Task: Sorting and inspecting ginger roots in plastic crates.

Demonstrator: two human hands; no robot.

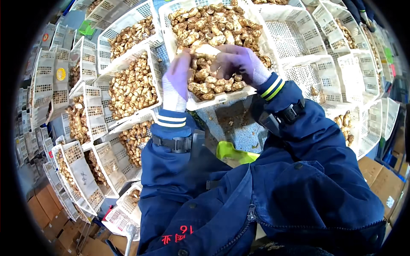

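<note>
A pale mushroom, whiter than those below it, is held between my two hands above a white plastic crate. My left hand, in a purple and white knit glove, grips its left end. At the other end are the fingers of my right hand, gloved the same way and blurred. Brown and cream matsutake-like mushrooms fill the crate beneath. My fingers hide part of the held mushroom.
Crates of mushrooms stand close on my left. To the right is a crate with a bare mesh floor. A lime-green plastic container sits near my body, on the blue floor. Cardboard boxes are at lower right.
</note>
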